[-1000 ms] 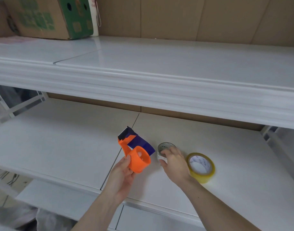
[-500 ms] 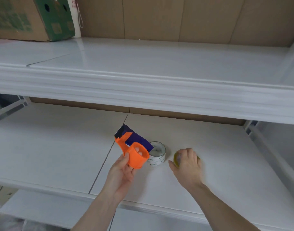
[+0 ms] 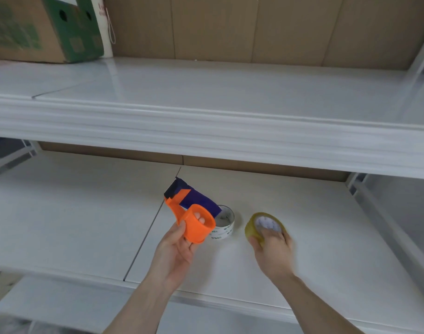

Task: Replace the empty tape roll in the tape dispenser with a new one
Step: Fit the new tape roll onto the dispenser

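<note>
My left hand [image 3: 176, 249] holds the orange tape dispenser [image 3: 194, 220] with its dark blue blade guard pointing up and away; its orange hub is bare, and fingertips show through the hub's holes. Just behind the dispenser the empty white tape core [image 3: 224, 225] lies flat on the white lower shelf [image 3: 73, 225]. To the right, my right hand [image 3: 273, 247] grips the new yellowish tape roll [image 3: 256, 225], tilted up on its edge with its white core facing me. The fingers cover the roll's lower right part.
A white upper shelf [image 3: 206, 131] overhangs the work area just above the hands. A green and brown cardboard box [image 3: 45, 27] stands on it at the far left. Brown cardboard lines the back wall. A metal upright [image 3: 379, 213] bounds the lower shelf on the right.
My right hand let go of the empty white core, moved right onto the yellowish roll and has now tilted it up off the shelf. The left hand kept holding the dispenser.
</note>
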